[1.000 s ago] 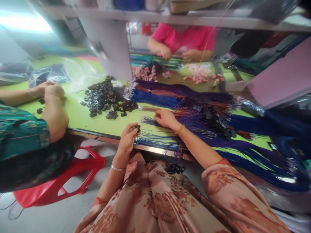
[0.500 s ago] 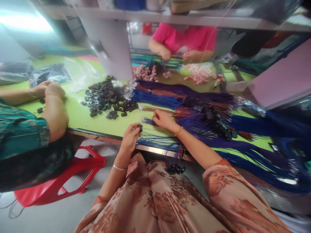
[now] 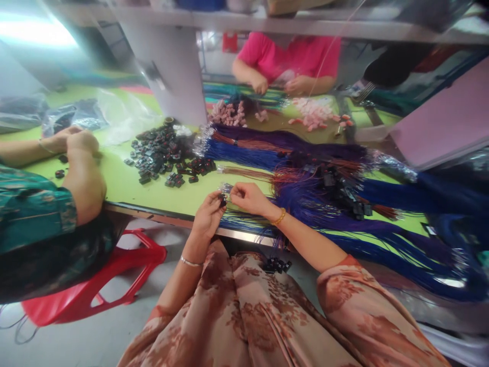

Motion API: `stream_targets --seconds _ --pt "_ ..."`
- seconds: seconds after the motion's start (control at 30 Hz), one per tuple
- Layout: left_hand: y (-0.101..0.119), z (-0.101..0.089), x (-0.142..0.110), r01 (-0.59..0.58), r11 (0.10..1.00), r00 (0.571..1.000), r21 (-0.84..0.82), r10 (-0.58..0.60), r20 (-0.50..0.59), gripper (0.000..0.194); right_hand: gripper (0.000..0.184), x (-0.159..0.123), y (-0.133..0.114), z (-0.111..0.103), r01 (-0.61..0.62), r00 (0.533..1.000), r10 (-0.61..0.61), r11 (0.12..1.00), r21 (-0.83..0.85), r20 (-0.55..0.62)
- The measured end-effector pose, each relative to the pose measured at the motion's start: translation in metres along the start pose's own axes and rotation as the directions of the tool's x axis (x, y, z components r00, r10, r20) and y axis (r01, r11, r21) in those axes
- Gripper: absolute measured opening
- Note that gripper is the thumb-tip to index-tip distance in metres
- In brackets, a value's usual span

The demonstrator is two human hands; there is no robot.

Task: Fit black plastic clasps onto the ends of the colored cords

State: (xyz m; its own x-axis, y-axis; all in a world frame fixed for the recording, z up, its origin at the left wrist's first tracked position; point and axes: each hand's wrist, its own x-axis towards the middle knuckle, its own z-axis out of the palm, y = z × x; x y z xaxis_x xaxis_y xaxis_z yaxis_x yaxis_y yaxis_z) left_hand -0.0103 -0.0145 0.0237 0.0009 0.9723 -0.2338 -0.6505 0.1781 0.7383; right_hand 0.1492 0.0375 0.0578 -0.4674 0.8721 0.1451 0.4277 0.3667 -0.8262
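Note:
My left hand [image 3: 209, 214] pinches a small black connector [image 3: 222, 200] just above the front edge of the green table [image 3: 126, 186]. My right hand [image 3: 247, 196] is closed in a pinch on a thin blue wire, its fingertips meeting the connector. Loose blue wires [image 3: 244, 221] lie on the table under both hands. A heap of black connectors [image 3: 164, 153] sits to the left, thick bundles of blue and purple wires [image 3: 305, 193] to the right. A few finished black connectors [image 3: 277, 265] rest on my lap.
A person in a green patterned sleeve [image 3: 34, 204] works at my left on a red stool [image 3: 95, 290]. Across the table a person in pink [image 3: 290, 56] handles pink parts [image 3: 313, 114]. A grey post [image 3: 171, 71] stands mid-table; a pink board [image 3: 443, 122] leans at right.
My right hand has come left from the wire bundle to meet my left hand at the connector. My left hand rose slightly.

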Motion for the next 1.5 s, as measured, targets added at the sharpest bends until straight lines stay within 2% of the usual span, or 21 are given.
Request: stream_targets --seconds 0.13,0.27,0.5,0.7,0.83,0.97,1.2,1.37,1.5 --pt "-0.002 -0.001 0.002 0.021 0.999 1.0 -0.028 -0.021 0.009 0.023 0.015 -0.005 -0.009 -0.001 0.009 1.0 -0.008 0.987 -0.16 0.007" --pt "-0.003 -0.002 0.002 0.031 0.999 0.999 -0.039 -0.03 0.014 0.026 0.014 -0.007 -0.016 -0.003 -0.009 1.0 0.014 0.968 -0.252 0.02" --pt "-0.003 -0.002 0.0 0.033 0.999 0.999 0.005 -0.033 0.006 0.026 0.012 -0.008 -0.017 -0.002 -0.032 0.998 0.045 0.958 -0.283 0.041" --pt "-0.003 0.006 -0.004 -0.025 0.996 1.0 0.091 0.025 0.004 0.029 0.011 -0.008 -0.016 -0.002 -0.024 0.997 0.044 0.96 -0.279 0.063" --pt "-0.003 0.009 -0.007 -0.061 0.985 0.998 0.163 0.066 -0.025 0.031 0.011 -0.01 -0.011 0.001 0.047 0.997 -0.03 0.957 -0.285 0.065" --pt "-0.005 0.01 -0.005 -0.004 0.985 0.997 0.17 0.017 -0.075 0.027 0.012 -0.013 -0.004 0.006 0.187 0.982 -0.17 0.916 -0.355 0.079" --pt "-0.006 0.013 -0.001 -0.029 0.987 0.993 0.155 0.046 -0.113 0.027 0.013 -0.01 -0.001 0.002 0.132 0.989 -0.101 0.932 -0.337 0.109" --pt "-0.011 0.015 -0.002 -0.059 0.976 0.989 0.21 0.086 -0.123 0.026 0.014 -0.013 -0.003 0.008 0.105 0.993 -0.067 0.886 -0.452 0.099" --pt "-0.014 0.011 -0.002 -0.04 0.974 0.988 0.225 0.072 -0.139 0.026 0.018 -0.004 -0.004 0.0 0.128 0.984 -0.052 0.877 -0.464 0.173"
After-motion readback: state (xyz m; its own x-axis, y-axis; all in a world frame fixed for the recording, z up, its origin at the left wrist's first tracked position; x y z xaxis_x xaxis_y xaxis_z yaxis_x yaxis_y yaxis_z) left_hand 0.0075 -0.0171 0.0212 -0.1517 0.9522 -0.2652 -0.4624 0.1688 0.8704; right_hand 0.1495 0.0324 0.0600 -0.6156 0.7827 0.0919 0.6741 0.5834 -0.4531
